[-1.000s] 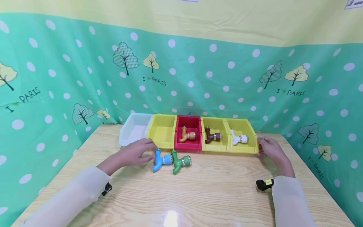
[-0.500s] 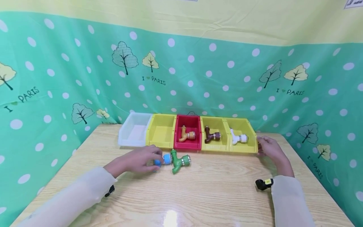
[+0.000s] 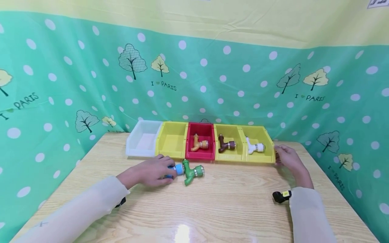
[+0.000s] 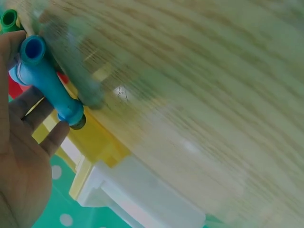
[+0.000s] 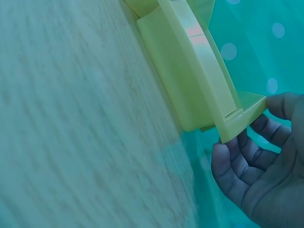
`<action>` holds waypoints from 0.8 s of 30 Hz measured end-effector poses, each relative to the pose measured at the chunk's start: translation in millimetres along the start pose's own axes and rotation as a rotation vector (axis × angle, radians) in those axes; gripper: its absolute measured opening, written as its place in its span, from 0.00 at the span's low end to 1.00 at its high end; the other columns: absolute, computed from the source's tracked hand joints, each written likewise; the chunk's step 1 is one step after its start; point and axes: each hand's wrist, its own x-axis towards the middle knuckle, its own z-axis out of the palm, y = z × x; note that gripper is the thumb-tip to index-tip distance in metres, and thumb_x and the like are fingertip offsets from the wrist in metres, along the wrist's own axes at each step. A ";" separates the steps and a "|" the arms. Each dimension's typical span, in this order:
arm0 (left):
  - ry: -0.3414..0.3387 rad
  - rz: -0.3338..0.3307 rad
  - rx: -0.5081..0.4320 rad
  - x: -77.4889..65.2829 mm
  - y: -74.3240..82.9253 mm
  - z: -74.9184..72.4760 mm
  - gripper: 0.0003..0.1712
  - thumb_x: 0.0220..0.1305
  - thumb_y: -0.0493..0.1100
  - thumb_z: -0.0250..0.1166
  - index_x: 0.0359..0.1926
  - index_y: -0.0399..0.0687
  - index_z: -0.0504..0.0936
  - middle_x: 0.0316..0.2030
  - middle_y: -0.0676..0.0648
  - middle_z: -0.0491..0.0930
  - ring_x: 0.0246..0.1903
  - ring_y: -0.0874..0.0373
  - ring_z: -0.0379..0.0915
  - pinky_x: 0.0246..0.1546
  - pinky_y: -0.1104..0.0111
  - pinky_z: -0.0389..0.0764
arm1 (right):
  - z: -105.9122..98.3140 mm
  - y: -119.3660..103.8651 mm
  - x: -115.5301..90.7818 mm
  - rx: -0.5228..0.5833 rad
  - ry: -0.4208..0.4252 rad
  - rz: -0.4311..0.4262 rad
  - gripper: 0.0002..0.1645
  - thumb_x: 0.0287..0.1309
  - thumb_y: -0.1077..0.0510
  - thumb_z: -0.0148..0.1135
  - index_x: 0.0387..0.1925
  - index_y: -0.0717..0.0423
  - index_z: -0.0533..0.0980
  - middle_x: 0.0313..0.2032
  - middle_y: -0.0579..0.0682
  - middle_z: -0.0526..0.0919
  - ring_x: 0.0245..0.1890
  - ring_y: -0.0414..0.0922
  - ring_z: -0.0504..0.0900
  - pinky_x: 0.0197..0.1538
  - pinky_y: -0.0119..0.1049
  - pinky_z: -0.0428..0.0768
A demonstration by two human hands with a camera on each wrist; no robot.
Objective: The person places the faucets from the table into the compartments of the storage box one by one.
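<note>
My left hand grips a blue tap in front of the row of bins, thumb on one side and fingers on the other. In the head view the hand covers most of this tap, leaving its ribbed knob in sight. Right beside it a green tap lies on the table. At the row's right end, my right hand holds the outer edge of the last yellow bin, its fingers bent around the corner. A white tap lies in that bin.
To the left stand another yellow bin with a brown tap, a red bin with an orange-tan tap, a bare yellow bin and a whitish bin. A patterned curtain hangs behind the wooden table.
My left hand has moved right, over the blue tap, and its fingers have closed around it. The right hand stays at the end bin. The head view has shifted slightly.
</note>
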 end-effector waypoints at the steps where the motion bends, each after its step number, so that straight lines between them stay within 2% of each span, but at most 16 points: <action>1: -0.003 0.004 0.018 0.8 -0.1 0.9 0.07 0.69 0.58 0.52 0.42 0.72 0.75 0.47 0.57 0.71 0.47 0.59 0.63 0.47 0.59 0.67 | 0.2 0.0 0.1 -0.002 0.002 -0.001 0.35 0.70 0.37 0.34 0.54 0.65 0.65 0.47 0.63 0.69 0.41 0.51 0.73 0.42 0.41 0.81; 5: -0.010 0.014 0.061 2.9 -0.2 3.4 0.05 0.69 0.59 0.51 0.41 0.73 0.73 0.44 0.57 0.68 0.43 0.60 0.60 0.44 0.61 0.64 | 0.9 0.2 0.5 0.002 0.001 0.003 0.34 0.71 0.38 0.34 0.53 0.65 0.65 0.48 0.63 0.69 0.41 0.52 0.73 0.42 0.42 0.81; 8: -0.006 0.017 0.060 3.9 0.6 3.4 0.05 0.69 0.59 0.51 0.40 0.73 0.72 0.42 0.58 0.67 0.42 0.61 0.59 0.43 0.62 0.63 | 0.7 0.1 0.4 0.006 0.002 0.008 0.34 0.71 0.38 0.33 0.53 0.64 0.65 0.49 0.63 0.68 0.42 0.52 0.73 0.42 0.41 0.81; 24: -0.006 0.040 0.090 1.0 9.4 -5.2 0.07 0.69 0.58 0.52 0.43 0.72 0.74 0.42 0.55 0.68 0.41 0.59 0.60 0.43 0.60 0.65 | 0.0 1.8 0.5 -0.007 -0.002 -0.012 0.36 0.70 0.37 0.32 0.53 0.65 0.65 0.49 0.64 0.68 0.43 0.53 0.73 0.42 0.41 0.81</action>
